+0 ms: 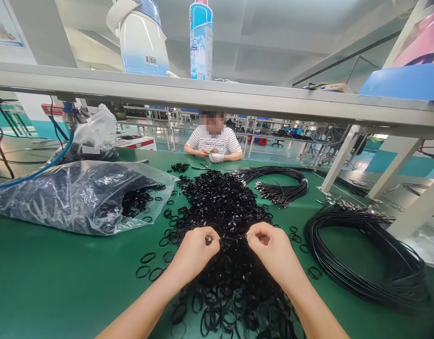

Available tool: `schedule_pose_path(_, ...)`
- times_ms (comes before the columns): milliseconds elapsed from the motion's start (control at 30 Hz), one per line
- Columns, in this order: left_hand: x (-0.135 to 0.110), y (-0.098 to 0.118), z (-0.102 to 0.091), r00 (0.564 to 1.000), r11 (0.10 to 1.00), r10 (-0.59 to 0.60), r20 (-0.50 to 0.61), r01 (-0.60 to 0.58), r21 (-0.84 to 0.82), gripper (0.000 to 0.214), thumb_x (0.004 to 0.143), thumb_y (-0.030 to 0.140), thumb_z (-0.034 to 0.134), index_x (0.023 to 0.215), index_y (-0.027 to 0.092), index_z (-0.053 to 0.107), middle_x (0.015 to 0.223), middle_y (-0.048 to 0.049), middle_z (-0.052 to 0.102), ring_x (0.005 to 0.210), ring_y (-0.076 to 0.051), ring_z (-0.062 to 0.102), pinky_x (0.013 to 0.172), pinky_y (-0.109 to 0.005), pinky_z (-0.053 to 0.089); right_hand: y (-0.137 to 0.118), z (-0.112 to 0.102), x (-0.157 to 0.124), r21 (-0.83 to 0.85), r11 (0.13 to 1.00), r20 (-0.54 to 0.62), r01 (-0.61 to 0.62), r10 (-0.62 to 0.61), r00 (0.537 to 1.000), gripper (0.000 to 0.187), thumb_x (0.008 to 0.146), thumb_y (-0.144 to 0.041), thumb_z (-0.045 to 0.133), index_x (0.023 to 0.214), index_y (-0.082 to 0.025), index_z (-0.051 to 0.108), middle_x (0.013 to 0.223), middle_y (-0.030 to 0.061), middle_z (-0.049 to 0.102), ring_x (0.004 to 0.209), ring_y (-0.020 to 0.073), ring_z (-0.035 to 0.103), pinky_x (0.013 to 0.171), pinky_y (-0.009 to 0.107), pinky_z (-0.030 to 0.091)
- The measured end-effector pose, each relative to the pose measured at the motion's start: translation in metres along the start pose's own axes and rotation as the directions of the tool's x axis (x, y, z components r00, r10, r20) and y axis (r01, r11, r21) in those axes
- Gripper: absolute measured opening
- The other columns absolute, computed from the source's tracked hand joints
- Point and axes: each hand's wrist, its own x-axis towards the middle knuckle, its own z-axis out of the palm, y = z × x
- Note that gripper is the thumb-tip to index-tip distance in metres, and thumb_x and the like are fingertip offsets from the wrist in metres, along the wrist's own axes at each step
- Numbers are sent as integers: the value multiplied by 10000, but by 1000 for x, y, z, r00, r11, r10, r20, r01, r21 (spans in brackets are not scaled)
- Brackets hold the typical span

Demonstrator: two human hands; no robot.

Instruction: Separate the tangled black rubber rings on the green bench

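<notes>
A large heap of black rubber rings [224, 207] covers the middle of the green table [61, 278]. My left hand [196, 252] hovers over the near part of the heap with its fingers pinched on a black ring. My right hand [273, 249] is beside it, a hand's width to the right, fingers also pinched closed on a small black piece that I cannot name. A thin black strand seems to run between the two pinches.
A clear plastic bag [72, 193] of more rings lies open at the left. Coiled black cables [372, 263] lie at the right, another bundle [280, 183] farther back. A person in a striped shirt [213, 141] works across the table. Bottles stand on the overhead shelf [217, 96].
</notes>
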Motion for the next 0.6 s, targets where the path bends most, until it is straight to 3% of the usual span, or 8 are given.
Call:
schedule_pose_path(133,2,-7,0,1000,1000,-4,8,4,-6,149,687,177,487,592,192,600,599,20,588,564,-145,489,584,-249,318,8,-3,4,-148,989,-69,-22,11,998,146,782,-223,487,675,-206,586,759,-12,634,649,147,554,622,255,411)
schedule_pose_path(233,2,-8,-2,998,998,8,55,-5,-61,188,755,277,510,633,188,623,624,15,604,579,-151,507,587,-252,335,13,-3,5,-403,915,-25,-5,-5,1000,229,818,-242,467,619,-199,571,732,11,622,669,173,562,608,282,384)
schedule_pose_path(333,1,-6,-2,995,988,11,104,5,-153,295,823,400,474,721,179,640,600,26,562,578,-146,504,573,-243,354,12,-1,2,-480,877,6,19,-18,1000,217,831,-191,444,687,-197,605,806,36,636,763,202,584,634,297,379)
schedule_pose_path(400,-1,-3,-1,990,975,2,144,30,-220,369,860,451,415,845,171,654,618,28,543,578,-135,499,541,-227,360,7,2,-1,-406,912,3,59,-63,998,221,815,-121,433,831,-212,633,915,30,648,849,196,590,700,296,398)
schedule_pose_path(467,-4,2,1,979,953,-28,203,87,-291,442,871,501,382,996,167,643,619,29,523,549,-126,480,467,-200,322,-2,6,-6,-216,972,44,94,-86,995,232,837,-141,434,914,-224,638,937,18,660,848,177,602,729,285,422)
schedule_pose_path(600,-11,16,3,954,882,-82,289,205,-424,536,837,593,411,1077,171,638,575,23,507,524,-117,441,408,-158,197,-16,17,-14,205,977,240,58,-107,965,153,823,-221,522,881,-209,663,784,-2,693,724,158,631,676,250,463)
